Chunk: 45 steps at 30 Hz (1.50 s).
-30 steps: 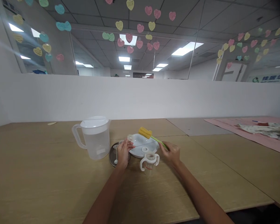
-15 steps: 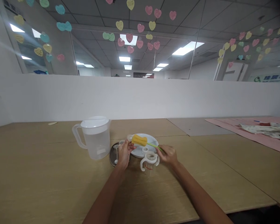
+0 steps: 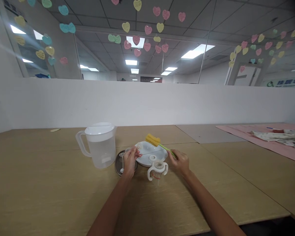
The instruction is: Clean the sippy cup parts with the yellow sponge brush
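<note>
My right hand (image 3: pixel 179 161) grips the green handle of a bottle brush whose yellow sponge head (image 3: pixel 152 139) is raised over the far side of a white plate (image 3: pixel 147 154). My left hand (image 3: pixel 129 160) pinches a small clear piece (image 3: pixel 138 146) at the plate's left edge. A white two-handled cup (image 3: pixel 157 169) stands on the table between my hands, just in front of the plate. Under my left hand lies a dark round lid (image 3: pixel 118 164) with a white straw piece on it.
A clear plastic jug with a white lid (image 3: pixel 98 144) stands left of the plate. A white partition wall (image 3: pixel 147 103) closes off the far side of the wooden table (image 3: pixel 51 186). At far right lies a pink mat (image 3: pixel 272 139) with cloth on it.
The sponge head dipped toward my left hand half a second ago and has swung back up and away over the plate. My left hand stayed in place.
</note>
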Motion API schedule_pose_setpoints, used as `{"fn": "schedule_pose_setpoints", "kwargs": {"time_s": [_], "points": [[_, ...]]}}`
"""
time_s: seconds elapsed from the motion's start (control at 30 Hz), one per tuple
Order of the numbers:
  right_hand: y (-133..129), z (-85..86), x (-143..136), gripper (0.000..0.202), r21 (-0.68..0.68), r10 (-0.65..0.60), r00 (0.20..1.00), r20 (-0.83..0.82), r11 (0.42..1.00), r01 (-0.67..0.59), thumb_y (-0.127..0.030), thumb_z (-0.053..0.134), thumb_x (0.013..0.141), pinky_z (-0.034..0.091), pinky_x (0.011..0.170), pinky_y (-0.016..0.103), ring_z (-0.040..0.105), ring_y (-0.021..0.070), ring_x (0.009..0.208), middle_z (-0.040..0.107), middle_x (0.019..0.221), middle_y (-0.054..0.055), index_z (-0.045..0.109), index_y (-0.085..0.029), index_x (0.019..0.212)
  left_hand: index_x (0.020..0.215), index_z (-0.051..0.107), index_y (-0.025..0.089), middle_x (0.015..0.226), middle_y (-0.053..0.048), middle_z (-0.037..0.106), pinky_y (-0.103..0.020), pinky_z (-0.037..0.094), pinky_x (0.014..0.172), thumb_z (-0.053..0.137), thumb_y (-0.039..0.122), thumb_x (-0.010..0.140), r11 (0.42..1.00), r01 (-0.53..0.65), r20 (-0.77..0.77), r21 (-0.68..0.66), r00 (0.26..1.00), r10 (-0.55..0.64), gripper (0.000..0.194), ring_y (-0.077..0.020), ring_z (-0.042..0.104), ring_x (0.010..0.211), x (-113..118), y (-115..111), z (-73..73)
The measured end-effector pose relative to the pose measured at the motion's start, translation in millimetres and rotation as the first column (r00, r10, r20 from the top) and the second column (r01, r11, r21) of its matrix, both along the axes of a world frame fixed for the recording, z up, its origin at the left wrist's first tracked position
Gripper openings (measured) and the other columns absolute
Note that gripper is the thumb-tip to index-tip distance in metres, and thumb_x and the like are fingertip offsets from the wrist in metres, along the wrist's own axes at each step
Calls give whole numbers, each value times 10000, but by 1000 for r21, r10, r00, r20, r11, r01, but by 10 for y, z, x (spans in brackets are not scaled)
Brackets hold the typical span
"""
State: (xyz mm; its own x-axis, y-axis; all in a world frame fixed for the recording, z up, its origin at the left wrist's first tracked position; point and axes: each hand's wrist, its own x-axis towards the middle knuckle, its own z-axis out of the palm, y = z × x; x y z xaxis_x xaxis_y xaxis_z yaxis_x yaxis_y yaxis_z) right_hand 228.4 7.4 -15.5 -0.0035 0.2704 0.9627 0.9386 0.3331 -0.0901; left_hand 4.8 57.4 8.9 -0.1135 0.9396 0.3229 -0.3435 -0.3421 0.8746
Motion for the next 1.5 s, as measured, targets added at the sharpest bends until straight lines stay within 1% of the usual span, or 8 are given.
{"fn": "schedule_pose_setpoints", "kwargs": {"time_s": [0.43, 0.77, 0.83, 0.97, 1.13, 1.27, 1.4, 1.5], "points": [[19, -26, 13, 273, -98, 66, 997, 38, 993, -62, -318, 499, 856, 392, 548, 201, 582, 101, 534, 669, 631, 51, 664, -147, 722, 851, 683, 138, 870, -70, 707, -286, 498, 737, 709, 341, 618, 999, 14, -72, 44, 997, -10, 311, -166, 650, 734, -8, -67, 56], [39, -34, -2, 391, -190, -96, 994, 54, 976, 105, -392, 428, 882, 317, 511, 205, 540, 89, 492, 631, 559, 33, 666, -151, 685, 928, 664, 136, 814, -71, 705, -310, 486, 726, 578, 307, 737, 981, -72, -315, 179, 941, 126, 270, -188, 642, 765, -30, -64, 18], [44, -35, -10, 416, -208, -156, 985, 73, 964, 168, -411, 417, 884, 295, 499, 212, 539, 93, 493, 631, 560, 37, 662, -152, 669, 916, 667, 151, 883, -79, 697, -342, 463, 780, 520, 297, 783, 929, -151, -453, 338, 839, 301, 246, -202, 623, 818, -61, -78, 21], [39, -20, -3, 422, -177, -226, 974, 22, 958, 226, -425, 416, 884, 280, 494, 212, 532, 93, 488, 644, 580, 39, 657, -148, 676, 937, 667, 188, 959, -77, 680, -410, 366, 902, 428, 234, 840, 766, -203, -645, 610, 435, 628, 263, -239, 562, 931, -163, -99, 39], [45, -31, 7, 419, -205, -225, 974, 36, 952, 228, -429, 423, 880, 277, 487, 218, 529, 99, 478, 644, 576, 43, 658, -150, 672, 951, 661, 192, 952, -83, 669, -431, 298, 936, 402, 156, 816, 730, -243, -734, 639, 93, 673, 294, -257, 531, 931, -311, -26, -17], [96, -66, 51, 422, -266, -141, 990, -5, 955, 135, -458, 411, 876, 343, 526, 218, 595, 131, 566, 689, 691, 68, 679, -154, 758, 955, 645, 167, 852, -104, 666, -436, 276, 934, 417, 171, 790, 749, -246, -782, 615, -69, 620, 283, -272, 527, 919, -369, 27, -60], [156, -71, 130, 449, -324, 42, 988, -148, 942, -89, -541, 434, 833, 428, 647, 244, 634, 175, 730, 704, 859, 83, 684, -170, 867, 966, 625, 135, 808, -119, 661, -430, 283, 908, 411, 201, 790, 758, -291, -809, 583, -128, 573, 284, -281, 523, 923, -370, 15, -22], [171, -32, 168, 489, -341, 28, 939, -344, 928, -153, -606, 506, 749, 425, 607, 252, 604, 177, 663, 694, 778, 69, 684, -161, 851, 903, 638, 119, 847, -146, 652, -434, 283, 894, 398, 219, 800, 782, -261, -825, 565, -180, 536, 280, -290, 515, 935, -365, 19, -10]]}}
